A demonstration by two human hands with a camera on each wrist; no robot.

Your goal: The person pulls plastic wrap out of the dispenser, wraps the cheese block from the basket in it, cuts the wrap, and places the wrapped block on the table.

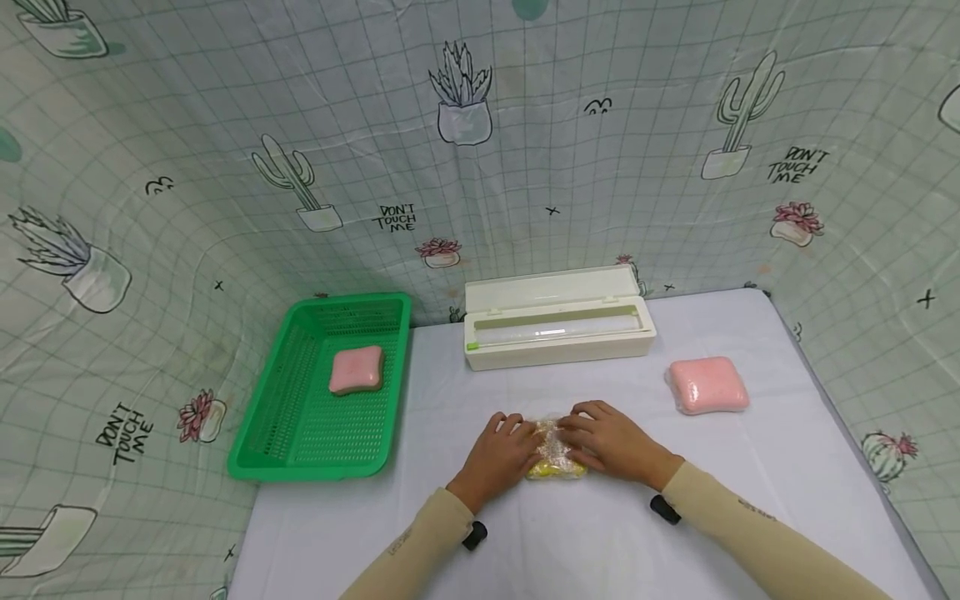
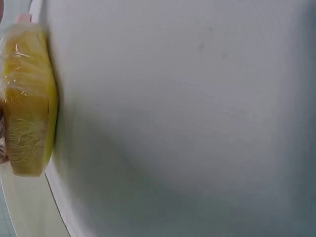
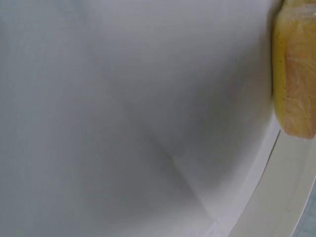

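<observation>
A yellow sponge point(image 1: 557, 470) in crinkled clear plastic film lies on the white cloth, in front of the long film box. My left hand point(image 1: 504, 454) grips its left end, fingers bent over the film. At the other end my right hand point(image 1: 611, 442) grips it, with fingers over the top and the thumb low at the near side. In the left wrist view the wrapped sponge point(image 2: 29, 98) shows at the left edge, the film bunched near the fingertips. Part of the sponge point(image 3: 298, 74) appears in the right wrist view, where the hand is out of frame.
Behind the hands stands a white plastic-wrap dispenser point(image 1: 562, 353), lid up, a film roll inside. A green basket point(image 1: 318, 472) at left contains a pink sponge point(image 1: 356, 369). Another pink sponge point(image 1: 708, 385), in clear film, lies at right. Patterned cloth walls point(image 1: 555, 167) enclose the table.
</observation>
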